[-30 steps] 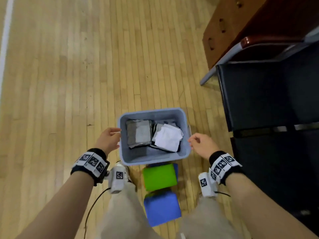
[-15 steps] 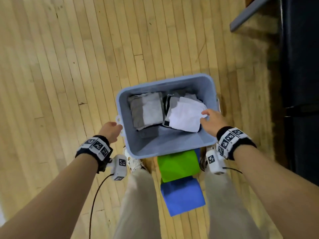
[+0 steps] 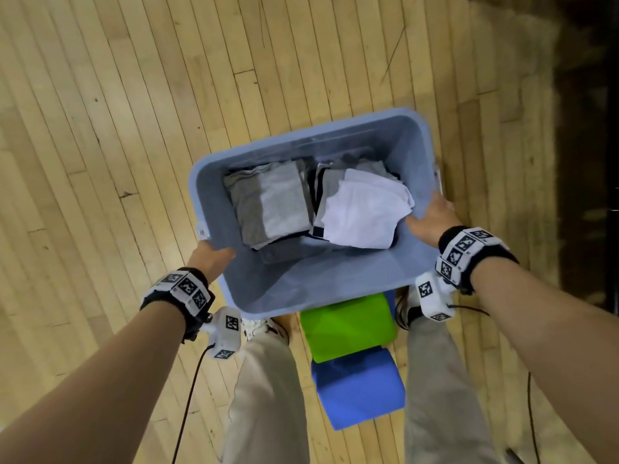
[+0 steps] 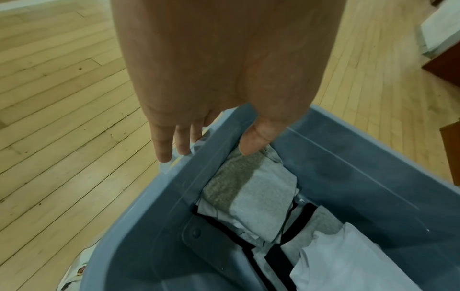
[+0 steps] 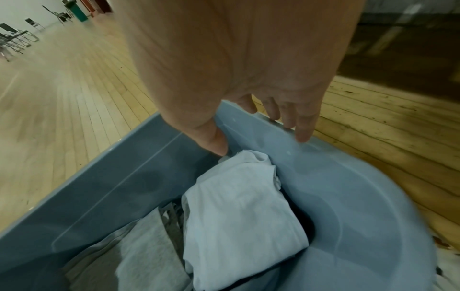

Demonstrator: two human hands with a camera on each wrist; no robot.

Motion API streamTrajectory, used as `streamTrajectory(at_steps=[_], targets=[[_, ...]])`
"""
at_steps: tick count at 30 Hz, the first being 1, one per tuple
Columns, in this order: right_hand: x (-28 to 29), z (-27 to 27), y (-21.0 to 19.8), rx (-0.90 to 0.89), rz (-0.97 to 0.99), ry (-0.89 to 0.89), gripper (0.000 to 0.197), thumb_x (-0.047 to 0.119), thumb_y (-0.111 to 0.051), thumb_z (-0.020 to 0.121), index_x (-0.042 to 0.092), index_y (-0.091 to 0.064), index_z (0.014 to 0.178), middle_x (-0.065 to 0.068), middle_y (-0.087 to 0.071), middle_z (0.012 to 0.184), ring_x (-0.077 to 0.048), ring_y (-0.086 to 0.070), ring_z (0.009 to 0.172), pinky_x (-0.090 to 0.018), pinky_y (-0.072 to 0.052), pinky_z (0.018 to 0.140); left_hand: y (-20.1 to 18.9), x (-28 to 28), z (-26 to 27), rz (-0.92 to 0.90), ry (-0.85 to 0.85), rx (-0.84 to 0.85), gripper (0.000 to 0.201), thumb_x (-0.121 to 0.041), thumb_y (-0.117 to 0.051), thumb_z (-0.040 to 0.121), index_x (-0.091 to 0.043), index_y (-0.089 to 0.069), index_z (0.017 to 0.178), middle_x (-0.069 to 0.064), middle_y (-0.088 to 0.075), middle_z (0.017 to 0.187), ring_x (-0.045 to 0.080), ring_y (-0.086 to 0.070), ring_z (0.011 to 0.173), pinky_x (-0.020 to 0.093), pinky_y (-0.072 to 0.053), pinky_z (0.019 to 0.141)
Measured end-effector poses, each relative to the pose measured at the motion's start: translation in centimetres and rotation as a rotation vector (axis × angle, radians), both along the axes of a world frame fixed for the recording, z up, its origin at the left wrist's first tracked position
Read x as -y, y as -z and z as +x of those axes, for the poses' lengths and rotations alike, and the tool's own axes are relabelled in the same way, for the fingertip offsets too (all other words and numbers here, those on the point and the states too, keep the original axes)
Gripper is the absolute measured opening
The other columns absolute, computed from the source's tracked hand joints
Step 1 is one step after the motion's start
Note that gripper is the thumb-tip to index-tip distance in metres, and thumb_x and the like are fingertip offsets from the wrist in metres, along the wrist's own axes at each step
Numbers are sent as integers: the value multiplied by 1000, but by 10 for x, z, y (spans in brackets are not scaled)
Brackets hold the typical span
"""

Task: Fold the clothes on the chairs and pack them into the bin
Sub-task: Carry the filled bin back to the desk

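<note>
The left hand (image 3: 209,259) grips the left side of the blue-grey bin (image 3: 321,283) in the head view, thumb hooked over the rim and inside the wall. The right hand (image 3: 430,219) holds the opposite side the same way, thumb inside, the other fingers out of sight over the outer edge. The bin sits between the two hands, above a plank floor (image 3: 117,128). Inside it lie a folded grey garment (image 3: 271,202) on the left and a folded white garment (image 3: 363,209) on the right, with a black-trimmed piece (image 3: 318,192) between and beneath them. Below the bin, between the person's legs, a green block (image 3: 348,326) and a blue block (image 3: 358,390) rest on the floor.

From the left wrist, the left hand (image 4: 224,78) straddles the bin's rim (image 4: 214,137): its thumb presses the inner wall just above the grey garment (image 4: 248,189), while the fingers (image 4: 161,145) reach down the outside. Black trim (image 4: 273,254) and the white garment (image 4: 348,261) show deeper in.

From the right wrist, the right hand (image 5: 236,69) straddles the other rim (image 5: 311,145), thumb inside beside the white garment (image 5: 239,206), fingers (image 5: 303,128) draped over the outer edge. The grey garment (image 5: 139,254) lies further left. Folding chairs (image 5: 15,37) stand far off across the floor.
</note>
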State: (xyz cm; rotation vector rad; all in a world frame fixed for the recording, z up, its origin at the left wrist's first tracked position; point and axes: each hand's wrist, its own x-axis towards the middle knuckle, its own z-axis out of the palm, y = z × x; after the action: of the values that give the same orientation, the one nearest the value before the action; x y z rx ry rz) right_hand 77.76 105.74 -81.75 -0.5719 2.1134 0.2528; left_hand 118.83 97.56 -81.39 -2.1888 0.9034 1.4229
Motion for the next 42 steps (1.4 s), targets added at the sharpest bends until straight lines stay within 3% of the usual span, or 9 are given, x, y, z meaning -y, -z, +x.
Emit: streamTrajectory(at_steps=[9,15,21,25,29,31,35,38,42], targets=[[6,-12,33,-68,11,139,104,33,-74,91,11,-1,162,-20,-15,166,-37,-29,150,-42,-30,119,24,-10,11,33,-236,-40,46,-8,-61,96,-14,-47,140,8,-56,128,31,-55,121,52,-49,108],[12,-17,24,-89,47,139,85,30,-71,87,9,-28,157,-24,-32,157,-41,-36,144,-48,-35,119,6,3,32,41,-396,-108,43,-2,-60,94,-10,-56,136,13,-59,139,34,-53,132,50,-49,104],[-3,-26,-9,-57,-13,230,96,52,-64,51,12,-53,137,-22,-59,135,-40,-61,121,-50,-50,105,-61,20,58,68,-419,-136,40,-2,-64,94,-8,-60,133,17,-59,140,39,-50,135,52,-49,100],[20,-2,-115,-66,-49,271,76,37,-73,76,12,-48,143,-19,-55,140,-39,-58,123,-46,-48,107,-137,49,67,22,-405,-160,43,-9,-65,96,-12,-56,139,16,-58,139,39,-50,135,49,-51,91],[35,4,-190,-72,-99,293,85,45,-73,61,16,-48,136,-18,-59,133,-38,-62,114,-51,-52,102,-230,88,68,-94,-271,-204,56,-25,-72,84,-7,-55,135,16,-61,120,34,-56,112,44,-42,90],[53,14,-239,-82,-128,286,59,33,-77,72,12,-57,124,-18,-66,124,-38,-65,110,-50,-54,99,-272,108,71,-182,-262,-222,58,-24,-71,84,-5,-53,136,16,-59,113,30,-56,105,41,-44,90],[95,55,-347,-74,-215,297,42,27,-75,78,14,-62,115,-15,-68,113,-33,-66,101,-42,-54,90,-349,148,83,-273,-198,-235,11,-15,-61,99,-9,-57,107,12,-58,108,30,-54,106,43,-46,98],[120,63,-387,-77,-307,331,37,24,-74,81,14,-59,113,-12,-68,108,-31,-67,96,-41,-55,85,-394,182,92,-336,-152,-276,15,-17,-66,94,-13,-54,86,17,-60,107,28,-52,98,41,-42,86],[165,60,-424,-64,-416,315,40,18,-68,89,9,-61,127,-20,-70,116,-37,-68,103,-47,-56,93,-440,234,95,-433,-78,-262,21,-19,-70,92,-3,-62,103,23,-67,108,33,-61,90,46,-51,83]])
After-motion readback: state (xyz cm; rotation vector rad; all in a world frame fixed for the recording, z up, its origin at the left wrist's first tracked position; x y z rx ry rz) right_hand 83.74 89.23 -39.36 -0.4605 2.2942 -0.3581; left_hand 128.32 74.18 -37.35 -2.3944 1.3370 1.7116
